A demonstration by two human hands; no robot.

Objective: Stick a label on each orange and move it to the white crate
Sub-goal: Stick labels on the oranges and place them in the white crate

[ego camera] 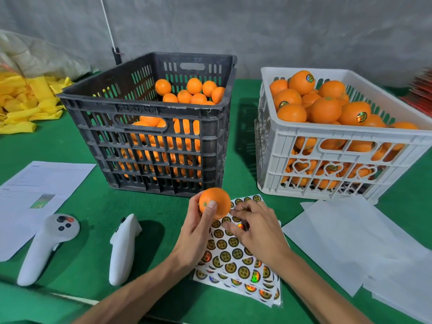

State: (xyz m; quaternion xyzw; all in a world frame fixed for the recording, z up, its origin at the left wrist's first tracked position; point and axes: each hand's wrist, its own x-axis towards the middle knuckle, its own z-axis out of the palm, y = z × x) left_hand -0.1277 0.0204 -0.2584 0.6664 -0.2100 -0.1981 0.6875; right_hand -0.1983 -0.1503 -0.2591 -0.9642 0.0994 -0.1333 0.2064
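Head view: my left hand (198, 230) curls round an unlabelled orange (214, 203), held just above the sticker sheet (236, 260) at the table's near edge, so my right hand's (254, 232) bent fingertips can pick at a label. White crate (346, 136) waits far right.

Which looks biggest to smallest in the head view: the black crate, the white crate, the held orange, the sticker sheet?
1. Black crate and white crate: they look alike in size, so I do not rank them.
2. Sticker sheet, though it lies nearer the camera.
3. Orange in the left hand.
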